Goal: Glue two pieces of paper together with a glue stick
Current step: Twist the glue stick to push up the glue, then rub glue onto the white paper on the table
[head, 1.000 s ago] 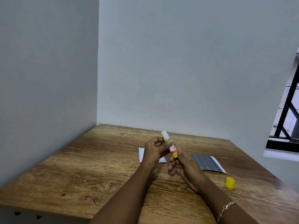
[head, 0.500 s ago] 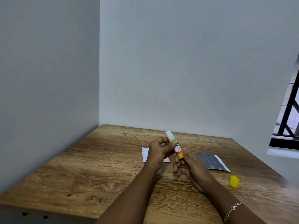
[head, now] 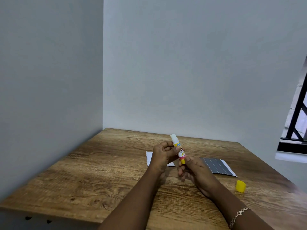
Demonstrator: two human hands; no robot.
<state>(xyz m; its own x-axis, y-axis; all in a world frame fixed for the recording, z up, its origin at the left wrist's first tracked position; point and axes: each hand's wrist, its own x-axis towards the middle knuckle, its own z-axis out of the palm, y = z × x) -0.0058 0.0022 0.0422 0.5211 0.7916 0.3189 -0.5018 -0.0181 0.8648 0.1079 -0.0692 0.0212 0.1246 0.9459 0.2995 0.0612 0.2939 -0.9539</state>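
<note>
Above wooden table [head: 99,171], left fingers [head: 166,145] pinch glue stick [head: 181,153] midway, right fingers [head: 188,159] its base

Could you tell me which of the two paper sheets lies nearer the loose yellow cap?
The dark grey lined paper sheet, beyond the yellow plastic cap; the plain white paper sheet lies farther left, partly behind the left hand.

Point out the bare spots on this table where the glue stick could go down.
Bare wood runs across the table left of the white paper, and behind both papers toward the back wall. It is crowded around the left hand, right hand, dark paper and yellow cap.
</note>
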